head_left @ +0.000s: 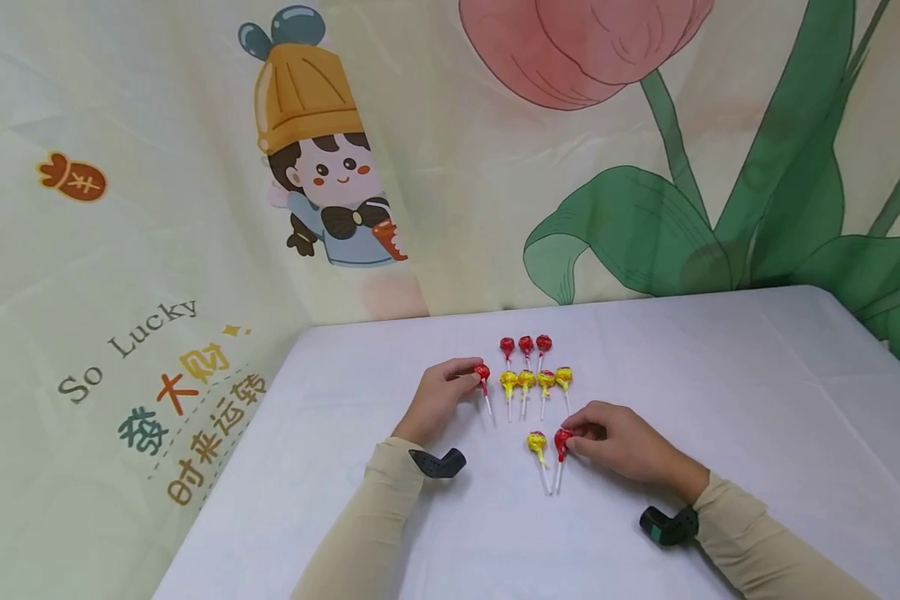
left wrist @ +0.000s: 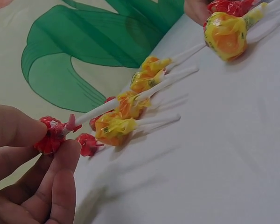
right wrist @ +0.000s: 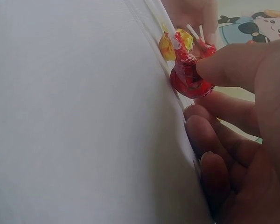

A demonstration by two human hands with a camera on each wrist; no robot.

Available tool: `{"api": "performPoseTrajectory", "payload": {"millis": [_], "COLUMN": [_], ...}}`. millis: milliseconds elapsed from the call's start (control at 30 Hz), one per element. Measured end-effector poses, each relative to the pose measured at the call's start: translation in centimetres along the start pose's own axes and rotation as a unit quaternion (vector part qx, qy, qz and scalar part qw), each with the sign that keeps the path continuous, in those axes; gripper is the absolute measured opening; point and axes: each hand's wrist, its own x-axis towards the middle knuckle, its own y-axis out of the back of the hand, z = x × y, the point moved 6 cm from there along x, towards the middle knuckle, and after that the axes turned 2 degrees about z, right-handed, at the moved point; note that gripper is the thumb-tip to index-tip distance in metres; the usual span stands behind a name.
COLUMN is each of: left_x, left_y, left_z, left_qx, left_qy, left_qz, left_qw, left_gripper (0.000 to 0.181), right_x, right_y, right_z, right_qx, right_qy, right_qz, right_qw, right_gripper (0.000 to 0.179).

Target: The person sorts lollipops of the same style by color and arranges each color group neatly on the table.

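Note:
My left hand point(head_left: 441, 397) pinches a red-wrapped lollipop point(left wrist: 50, 135) by its head between thumb and fingers, its white stick pointing toward me in the head view. To the right, my right hand point(head_left: 621, 442) pinches another red lollipop point(right wrist: 192, 77) at its wrapped head. Just left of that one lies a yellow lollipop point(head_left: 537, 443), their sticks almost meeting at the lower ends. Beyond the hands, several yellow lollipops point(head_left: 527, 380) lie side by side in a row. Behind them is a row of three red lollipops point(head_left: 526, 343), their sticks partly covered by the yellow heads.
A white cloth covers the table point(head_left: 780, 400). Behind it hangs a printed backdrop point(head_left: 450, 167) with a cartoon child and a large flower. Dark wrist devices sit on the left wrist point(head_left: 438, 463) and the right wrist point(head_left: 669, 527).

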Motion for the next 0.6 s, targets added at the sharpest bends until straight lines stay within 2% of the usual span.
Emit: {"api": "performPoseTrajectory", "payload": {"millis": [100,267,433,600], "left_x": [0.9,1.9,2.2,2.7], "left_y": [0.4,0.6,0.2,-0.1], "left_z": [0.1,0.5,1.3,1.2], "left_qx": [0.014,0.028,0.052,0.062], "left_qy": [-0.001,-0.021,-0.036,-0.038], "left_qz": [0.008,0.018,0.025,0.026], "left_qw": [0.9999,0.9992,0.9977,0.9970], "left_gripper": [0.037,0.037,0.037,0.036], "right_x": [0.0,0.1,0.3,0.3], "right_y": [0.1,0.0,0.0,0.1], "right_z": [0.1,0.1,0.2,0.2], "right_qx": [0.001,-0.002,-0.006,-0.008], "right_qy": [0.002,0.003,0.000,-0.003], "right_qz": [-0.001,-0.003,-0.001,-0.002], "right_qw": [1.0000,1.0000,1.0000,1.0000], "right_gripper": [0.024,0.024,0.024,0.023]}}
